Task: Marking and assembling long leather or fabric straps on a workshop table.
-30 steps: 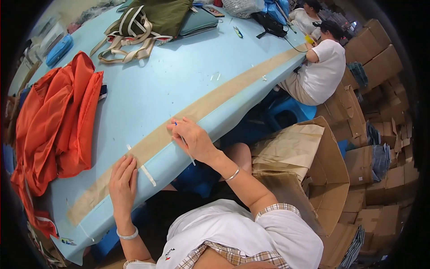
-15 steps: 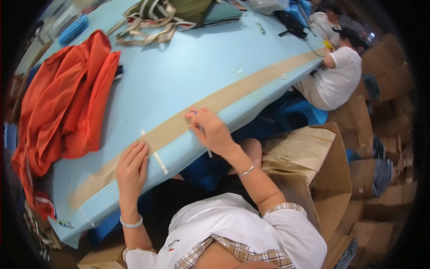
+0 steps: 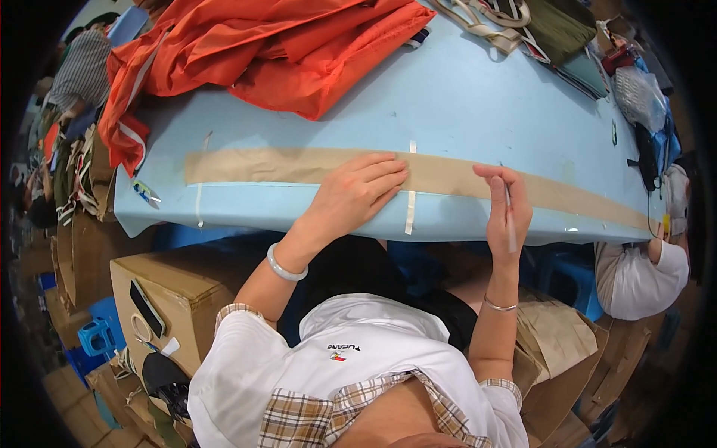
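A long brown strip (image 3: 261, 166), paper or cloth, runs along the near edge of the light blue tabletop (image 3: 358, 119). My left hand (image 3: 360, 193) lies flat on it, fingers pointing right and ending beside a short white tape mark (image 3: 411, 213) that crosses the edge. Farther right, by the strip's near side, my right hand (image 3: 509, 213) holds a slim pale pen (image 3: 511, 228) in bent fingers. The pen's writing end is hard to make out. My index finger points left over the strip.
Crumpled orange fabric (image 3: 299, 52) covers the far left. Small snips (image 3: 146, 193) lie at the left corner. Olive cloth (image 3: 560, 30) and straps sit at the far right. Cardboard boxes (image 3: 187, 299) flank me, one bearing a phone (image 3: 148, 308). A co-worker (image 3: 642, 276) sits at right.
The view has swung left, showing more of the table's left end. My right hand has turned, and the pen stands at a different angle. My left hand still presses the strip left of the tape.
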`<action>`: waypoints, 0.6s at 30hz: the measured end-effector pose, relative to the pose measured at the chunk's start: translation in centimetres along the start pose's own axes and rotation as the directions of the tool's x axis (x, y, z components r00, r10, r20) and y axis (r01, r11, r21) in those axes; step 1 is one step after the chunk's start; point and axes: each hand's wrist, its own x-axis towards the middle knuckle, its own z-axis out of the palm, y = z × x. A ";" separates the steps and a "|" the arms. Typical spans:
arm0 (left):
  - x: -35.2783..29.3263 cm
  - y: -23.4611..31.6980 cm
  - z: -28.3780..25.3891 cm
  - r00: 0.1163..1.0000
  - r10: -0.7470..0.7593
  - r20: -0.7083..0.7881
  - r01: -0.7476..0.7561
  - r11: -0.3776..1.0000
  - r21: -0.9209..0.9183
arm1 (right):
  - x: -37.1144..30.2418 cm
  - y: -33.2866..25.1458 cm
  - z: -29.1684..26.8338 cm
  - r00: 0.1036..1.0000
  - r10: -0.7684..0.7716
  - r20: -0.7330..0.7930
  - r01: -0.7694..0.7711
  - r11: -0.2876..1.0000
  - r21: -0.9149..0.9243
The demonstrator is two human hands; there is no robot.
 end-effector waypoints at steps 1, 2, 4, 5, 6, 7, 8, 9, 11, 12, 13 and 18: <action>0.0 0.0 0.0 1.000 -0.004 -0.001 0.004 1.000 0.000 | 0.2 -0.3 0.3 1.000 0.000 0.004 -0.001 1.000 0.000; 0.1 0.0 0.0 1.000 -0.001 0.002 0.001 1.000 -0.006 | 0.4 -0.4 0.6 0.996 0.066 0.053 -0.073 0.988 0.135; 0.2 0.1 -0.1 1.000 0.000 0.005 0.000 1.000 -0.012 | 0.8 -0.7 1.2 0.986 0.125 0.113 -0.151 0.953 0.264; 0.3 0.1 -0.1 1.000 0.001 0.009 0.000 1.000 -0.018 | 1.0 -0.8 1.5 0.972 0.176 0.157 -0.210 0.949 0.235; 0.3 0.1 -0.1 1.000 0.002 0.014 -0.001 1.000 -0.024 | 1.2 -0.8 1.8 0.953 0.228 0.199 -0.268 0.942 0.204; 0.3 0.1 -0.1 1.000 -0.001 0.013 0.002 1.000 -0.025 | 1.4 -0.7 2.1 0.952 0.228 0.202 -0.269 0.942 0.203; 0.3 0.2 -0.1 1.000 0.005 0.020 -0.005 1.000 -0.017 | 1.6 -0.5 2.4 0.955 0.208 0.212 -0.243 0.957 0.157; 0.2 0.2 -0.1 1.000 0.012 0.027 -0.011 1.000 -0.010 | 1.7 -0.4 2.7 0.956 0.188 0.224 -0.217 0.970 0.110; 0.2 0.1 -0.1 1.000 0.016 0.023 -0.016 1.000 -0.003 | 1.9 -0.8 3.6 0.948 0.230 0.222 -0.270 0.947 0.175; 0.2 0.1 0.0 1.000 0.023 0.020 -0.023 1.000 0.004 | 2.0 -1.0 3.9 0.937 0.270 0.220 -0.320 0.917 0.239; 0.3 0.2 0.0 1.000 0.020 0.020 -0.020 1.000 0.003 | 2.0 -0.9 4.2 0.936 0.271 0.222 -0.322 0.917 0.237; 0.4 0.2 -0.1 1.000 0.022 0.015 -0.022 1.000 -0.011 | 2.3 -0.9 5.2 0.940 0.265 0.214 -0.301 0.940 0.158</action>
